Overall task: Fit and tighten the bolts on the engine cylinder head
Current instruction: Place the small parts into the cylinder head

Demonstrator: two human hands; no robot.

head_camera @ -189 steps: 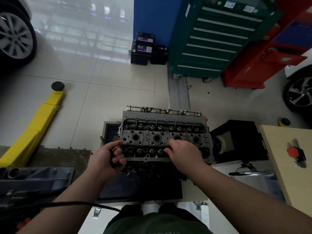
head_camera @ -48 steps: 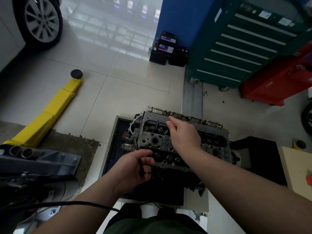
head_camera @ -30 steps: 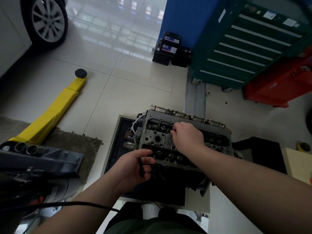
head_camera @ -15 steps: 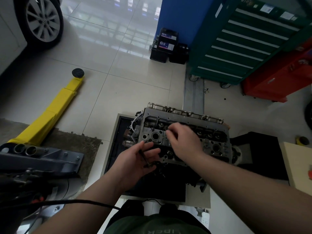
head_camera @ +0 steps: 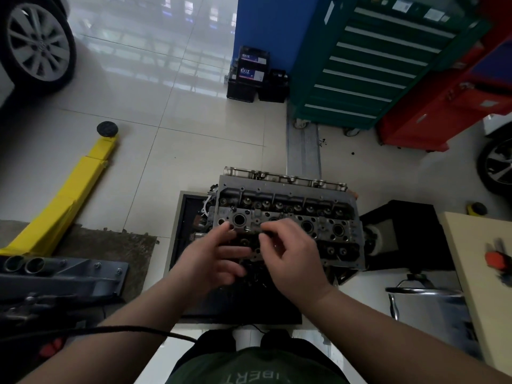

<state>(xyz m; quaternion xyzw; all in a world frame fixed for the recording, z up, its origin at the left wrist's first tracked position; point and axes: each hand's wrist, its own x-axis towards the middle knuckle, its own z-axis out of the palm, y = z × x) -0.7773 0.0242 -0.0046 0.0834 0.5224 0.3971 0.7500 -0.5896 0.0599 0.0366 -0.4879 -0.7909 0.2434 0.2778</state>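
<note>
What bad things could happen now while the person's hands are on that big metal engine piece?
A bolt could slip. Both the left hand and right hand work close together over the grey metal cylinder head, which is full of open round holes; a small dropped part might fall into one, or down into the dark gap below.

The black cable crosses in front of the person's body, so it might snag an arm.

grey metal cylinder head (head_camera: 304,214) lies flat, top face up, round bores in a row.
</note>
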